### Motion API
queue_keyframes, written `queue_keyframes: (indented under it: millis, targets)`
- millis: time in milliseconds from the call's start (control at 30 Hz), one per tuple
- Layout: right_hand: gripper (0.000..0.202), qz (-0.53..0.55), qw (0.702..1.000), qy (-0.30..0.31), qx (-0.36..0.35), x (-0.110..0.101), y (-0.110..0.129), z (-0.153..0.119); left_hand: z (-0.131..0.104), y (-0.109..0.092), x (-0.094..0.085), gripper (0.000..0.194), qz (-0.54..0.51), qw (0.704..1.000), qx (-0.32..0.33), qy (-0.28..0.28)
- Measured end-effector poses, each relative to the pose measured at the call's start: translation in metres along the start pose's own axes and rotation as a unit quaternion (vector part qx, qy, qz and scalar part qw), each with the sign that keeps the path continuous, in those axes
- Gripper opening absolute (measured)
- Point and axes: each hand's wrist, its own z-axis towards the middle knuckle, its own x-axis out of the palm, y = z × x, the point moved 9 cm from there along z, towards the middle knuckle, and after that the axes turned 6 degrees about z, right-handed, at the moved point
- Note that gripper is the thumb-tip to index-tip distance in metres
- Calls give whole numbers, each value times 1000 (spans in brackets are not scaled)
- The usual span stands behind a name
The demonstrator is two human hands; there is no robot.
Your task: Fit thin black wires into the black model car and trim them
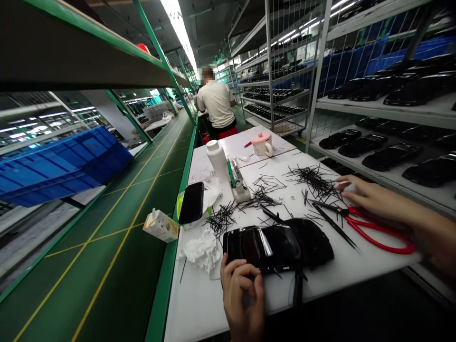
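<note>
A glossy black toy car body (278,244) lies on the white worktable (203,294) in front of me. My left hand (242,294) grips its near edge, fingers curled against it. My right hand (374,197) reaches out to the right, fingers spread over a scatter of thin black pins (313,180), touching the table there and holding nothing I can see. Red-handled cutters (370,230) lie just below that hand, blades pointing left.
A black phone (192,203), crumpled tissue (202,251), white bottle (218,160), tape dispenser (239,185) and pink cup (262,143) sit on the table. A small carton (161,225) rests on the green conveyor (117,228). Racks of black car shells (392,154) stand right. A co-worker (217,107) stands ahead.
</note>
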Motion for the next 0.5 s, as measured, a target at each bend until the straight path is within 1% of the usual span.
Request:
queue_keyframes:
  millis: [100,167,200,233,267,333,400,500]
  targets:
    - [44,0,1000,-15,9,-6,29,-18,-2,-1,1,30,-5,999,19,27]
    - [52,27,998,-45,17,-5,55,-34,-2,-1,2,30,-9,999,14,35]
    - [57,60,996,-66,24,-3,67,-42,-2,-1,2,30,-13,999,15,38]
    - [59,111,991,-70,31,5,79,-51,-2,-2,3,30,-17,999,16,40]
    - [57,167,984,-56,38,19,90,-59,-1,-3,4,30,-21,999,17,43]
    - [45,246,968,-37,41,47,112,-75,0,-5,5,30,-25,998,16,51]
    - [37,260,964,-48,20,69,129,-88,0,-6,6,29,-27,998,12,57]
    - [29,232,968,-89,-21,89,142,-101,1,-5,6,28,-27,998,-6,59]
